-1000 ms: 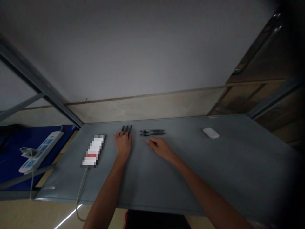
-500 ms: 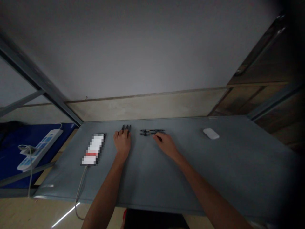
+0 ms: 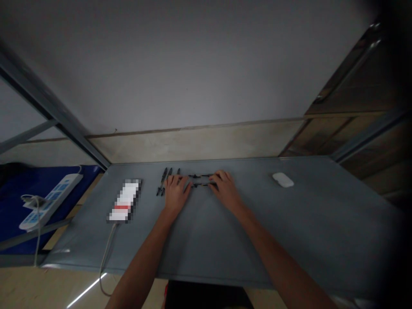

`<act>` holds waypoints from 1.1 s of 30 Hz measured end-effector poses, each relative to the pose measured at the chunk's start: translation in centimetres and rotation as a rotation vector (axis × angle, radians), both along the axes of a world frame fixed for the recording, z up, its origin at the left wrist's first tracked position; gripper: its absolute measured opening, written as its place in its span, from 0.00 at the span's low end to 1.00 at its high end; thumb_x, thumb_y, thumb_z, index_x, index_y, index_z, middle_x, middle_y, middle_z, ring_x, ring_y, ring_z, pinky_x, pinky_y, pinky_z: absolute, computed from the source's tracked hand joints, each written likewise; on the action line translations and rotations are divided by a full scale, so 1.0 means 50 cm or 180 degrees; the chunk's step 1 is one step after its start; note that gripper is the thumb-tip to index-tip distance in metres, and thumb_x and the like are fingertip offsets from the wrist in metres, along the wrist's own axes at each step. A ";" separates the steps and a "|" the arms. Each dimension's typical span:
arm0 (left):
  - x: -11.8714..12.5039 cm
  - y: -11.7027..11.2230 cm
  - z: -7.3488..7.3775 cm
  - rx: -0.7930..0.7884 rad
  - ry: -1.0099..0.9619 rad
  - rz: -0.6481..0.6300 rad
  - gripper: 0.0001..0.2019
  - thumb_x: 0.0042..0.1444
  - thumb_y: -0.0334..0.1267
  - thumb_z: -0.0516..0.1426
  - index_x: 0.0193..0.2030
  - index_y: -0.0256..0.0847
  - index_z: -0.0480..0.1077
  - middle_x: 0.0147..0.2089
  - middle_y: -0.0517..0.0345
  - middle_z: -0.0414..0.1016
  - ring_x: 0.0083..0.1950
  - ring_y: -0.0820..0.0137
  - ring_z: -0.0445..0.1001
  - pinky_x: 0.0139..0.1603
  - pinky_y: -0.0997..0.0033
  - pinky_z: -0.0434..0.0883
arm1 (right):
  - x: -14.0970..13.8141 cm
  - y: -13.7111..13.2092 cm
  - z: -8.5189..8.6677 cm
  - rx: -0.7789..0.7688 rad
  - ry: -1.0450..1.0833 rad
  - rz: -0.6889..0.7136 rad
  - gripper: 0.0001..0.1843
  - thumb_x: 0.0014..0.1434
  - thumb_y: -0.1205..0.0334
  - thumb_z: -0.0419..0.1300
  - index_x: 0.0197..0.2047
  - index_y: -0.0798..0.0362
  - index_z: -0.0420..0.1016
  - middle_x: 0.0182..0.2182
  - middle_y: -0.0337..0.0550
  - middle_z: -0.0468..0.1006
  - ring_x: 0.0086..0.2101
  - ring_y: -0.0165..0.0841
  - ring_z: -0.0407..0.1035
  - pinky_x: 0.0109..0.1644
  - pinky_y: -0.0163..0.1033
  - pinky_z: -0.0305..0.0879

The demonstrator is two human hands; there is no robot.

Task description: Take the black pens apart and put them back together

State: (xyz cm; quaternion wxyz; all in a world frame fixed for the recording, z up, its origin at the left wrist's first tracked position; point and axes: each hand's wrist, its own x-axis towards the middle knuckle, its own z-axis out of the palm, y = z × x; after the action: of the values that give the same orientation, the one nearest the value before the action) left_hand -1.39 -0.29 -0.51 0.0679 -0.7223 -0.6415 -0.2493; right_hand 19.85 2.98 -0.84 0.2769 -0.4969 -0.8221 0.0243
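Two slim black pens lie crosswise on the grey table, one nearer me than the other. At their left ends is my left hand, its thumb by the near pen and its fingertips by the far one. My right hand has its curled fingers and thumb on the right ends. Both hands look closed on these pens, though the exact contact is too small to see. Several more black pens point away from me beside and partly under my left hand, which hides their middles.
A phone with a blurred screen and a cable lies on the left of the table. On the right sits a white rounded case. A power strip rests on a blue surface beyond the left metal frame. A wall stands behind.
My left hand has moved right from the lengthwise pens to the left ends of the crosswise ones, uncovering part of the former. The near crosswise pen now lies farther from the far one.
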 end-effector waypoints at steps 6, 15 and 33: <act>0.019 -0.004 -0.007 -0.0135 0.0018 -0.0652 0.18 0.63 0.49 0.54 0.56 0.49 0.72 0.53 0.51 0.74 0.56 0.59 0.67 0.56 0.56 0.65 | -0.005 -0.001 -0.006 -0.0152 -0.0248 0.0222 0.04 0.62 0.65 0.60 0.39 0.50 0.76 0.46 0.48 0.75 0.49 0.45 0.65 0.50 0.50 0.61; 0.023 -0.005 -0.008 -0.0330 0.0488 -0.1085 0.15 0.66 0.37 0.50 0.56 0.44 0.71 0.46 0.52 0.76 0.49 0.62 0.71 0.52 0.59 0.67 | -0.034 -0.007 -0.022 -0.0376 -0.0100 0.0665 0.09 0.67 0.65 0.55 0.48 0.49 0.73 0.44 0.45 0.80 0.47 0.40 0.70 0.52 0.46 0.63; 0.010 -0.004 0.012 -0.0416 0.0249 -0.0858 0.14 0.67 0.44 0.50 0.46 0.46 0.76 0.38 0.55 0.78 0.45 0.63 0.73 0.46 0.63 0.63 | -0.031 -0.013 -0.010 0.0169 -0.0486 0.0950 0.11 0.68 0.67 0.52 0.44 0.53 0.77 0.35 0.48 0.78 0.39 0.40 0.70 0.47 0.45 0.67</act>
State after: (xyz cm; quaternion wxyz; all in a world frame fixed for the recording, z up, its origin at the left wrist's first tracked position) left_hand -0.89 -0.47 0.08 0.0116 -0.8139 -0.5505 -0.1854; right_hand 18.31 2.35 -1.36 0.2199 -0.3622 -0.9058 0.0055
